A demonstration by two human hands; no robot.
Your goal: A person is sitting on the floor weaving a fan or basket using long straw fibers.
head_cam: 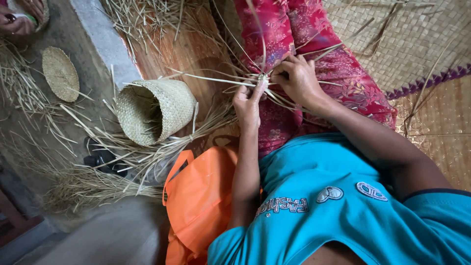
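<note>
My left hand [248, 104] and my right hand [298, 78] meet over my lap, above red patterned trousers [314, 39]. Both pinch a small woven start of pale straw strips [264, 78], from which long loose strips fan out left, right and upward. My left thumb and fingers close on its lower left side. The right fingers close on its right side.
A finished woven straw basket [156, 110] lies on its side to the left. A flat woven round lid [60, 73] lies farther left. Loose straw bundles [98, 184] cover the floor. An orange bag [201, 201] sits by my left arm. Another person's hand [22, 17] shows at top left.
</note>
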